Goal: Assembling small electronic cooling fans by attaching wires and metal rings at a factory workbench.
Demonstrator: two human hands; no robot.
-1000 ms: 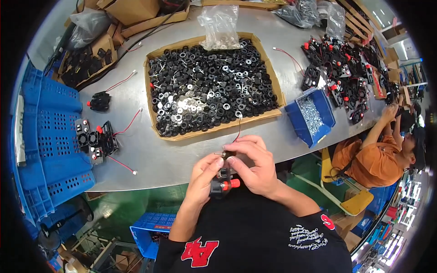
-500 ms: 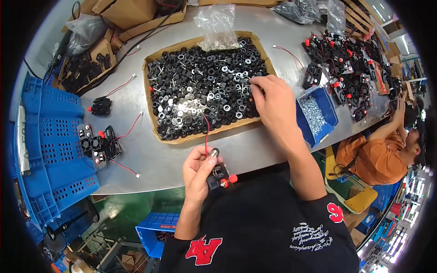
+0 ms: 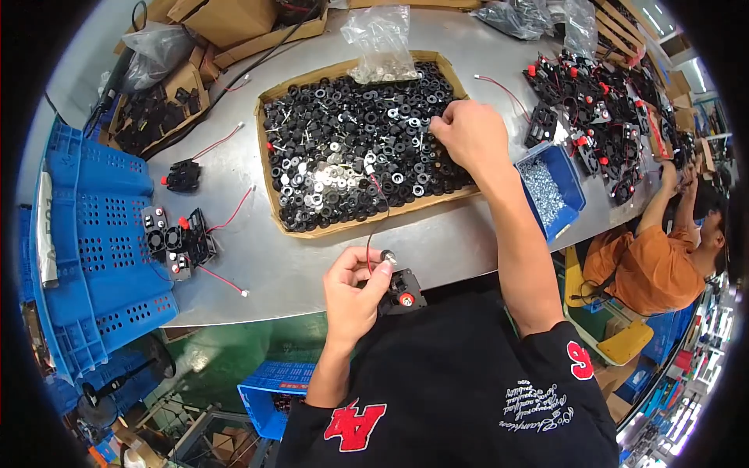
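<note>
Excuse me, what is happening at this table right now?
A person sits at a grey metal table. The left hand holds a small black terminal block with red buttons and a thin wire. The right hand reaches into a shallow cardboard tray of black nuts and silver washers. Another person works farther right.

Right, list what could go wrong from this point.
1. The left hand holds the small black terminal block off the table edge; a slip could drop it to the floor.
2. Its thin wire trails into the cardboard tray, so it might snag and scatter parts.
3. The right hand digging there may spill nuts.
</note>
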